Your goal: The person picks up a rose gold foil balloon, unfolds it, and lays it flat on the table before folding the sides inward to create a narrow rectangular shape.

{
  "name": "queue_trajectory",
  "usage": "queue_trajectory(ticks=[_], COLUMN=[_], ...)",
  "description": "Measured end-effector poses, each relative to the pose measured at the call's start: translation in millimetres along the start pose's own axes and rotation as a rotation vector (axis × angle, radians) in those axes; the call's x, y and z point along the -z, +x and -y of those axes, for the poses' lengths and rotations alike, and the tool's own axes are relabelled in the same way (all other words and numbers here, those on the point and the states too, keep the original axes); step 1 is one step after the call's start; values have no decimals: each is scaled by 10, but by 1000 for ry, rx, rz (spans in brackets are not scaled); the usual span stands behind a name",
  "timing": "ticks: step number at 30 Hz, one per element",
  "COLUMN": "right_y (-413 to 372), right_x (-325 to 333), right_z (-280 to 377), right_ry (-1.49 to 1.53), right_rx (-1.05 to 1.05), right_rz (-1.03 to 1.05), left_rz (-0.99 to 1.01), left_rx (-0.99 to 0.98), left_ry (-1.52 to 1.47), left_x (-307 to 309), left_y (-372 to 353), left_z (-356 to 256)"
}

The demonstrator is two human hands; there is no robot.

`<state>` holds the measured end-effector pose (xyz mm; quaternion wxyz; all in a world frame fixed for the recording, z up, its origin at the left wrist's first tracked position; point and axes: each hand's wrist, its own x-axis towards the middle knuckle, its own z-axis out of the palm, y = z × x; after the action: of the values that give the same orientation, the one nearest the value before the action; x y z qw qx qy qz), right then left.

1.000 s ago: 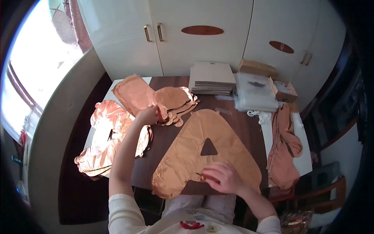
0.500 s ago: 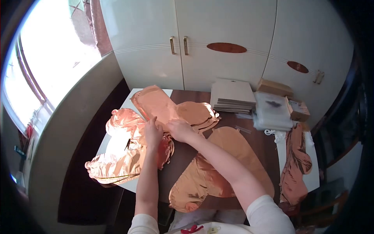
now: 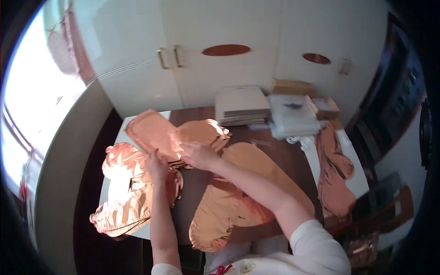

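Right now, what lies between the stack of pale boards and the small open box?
A pile of clear plastic, between the boards and the open box; the head view shows it.

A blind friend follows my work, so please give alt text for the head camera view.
A person's left hand and right hand touch a stack of flat copper-coloured foil shapes on a table. More foil pieces lie to both sides, with pale boards and clear plastic packaging behind.

What appears to be a room in a home is shown: glossy white cupboards (image 3: 229, 78) with brass handles (image 3: 177, 56) are set at twelve o'clock, a curtained window (image 3: 34, 78) is seen at ten, and a wooden chair (image 3: 398, 208) is placed at four.
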<state>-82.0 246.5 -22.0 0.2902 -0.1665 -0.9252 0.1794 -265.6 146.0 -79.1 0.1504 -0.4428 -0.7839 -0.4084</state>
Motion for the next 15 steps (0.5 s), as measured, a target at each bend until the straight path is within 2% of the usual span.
queue_trajectory(ticks=[2, 4, 5, 6, 8, 9, 10, 13, 14, 15], right_y=[-380, -997, -1358, -1644, -2433, -2965, -3128, -3812, -3939, -3993], right_x=[681, 1284, 1558, 1914, 2396, 2514, 2736, 2771, 2726, 2672], right_z=[-77, -321, -483, -482, -683, -1057, -813, -869, -892, -875], right_ry=[-80, -341, -281, -285, -374, -421, -381, -408, -496, -466], right_rx=[-28, -59, -249, -509, -795, -783, -953, -1027, -1077, -1061], right_rz=[45, -80, -102, -41, -89, -109, -42, 41, 185, 118], left_rz=[42, 7, -17, -8, 3, 5, 7, 22, 27, 30], left_rx=[32, -65, -102, -111, -106, -109, -111, -136, -147, -158], left_ry=[-26, -9, 13, 16, 21, 10, -1, -13, -30, -45], left_x=[-5, -14, -41, -51, -62, -53, -40, -46, -30, 8], left_y=[3, -7, 3, 11, 12, 10, 11, 23, 22, 31], left_z=[22, 37, 55, 63, 66, 46, 17, -85, -145, -231])
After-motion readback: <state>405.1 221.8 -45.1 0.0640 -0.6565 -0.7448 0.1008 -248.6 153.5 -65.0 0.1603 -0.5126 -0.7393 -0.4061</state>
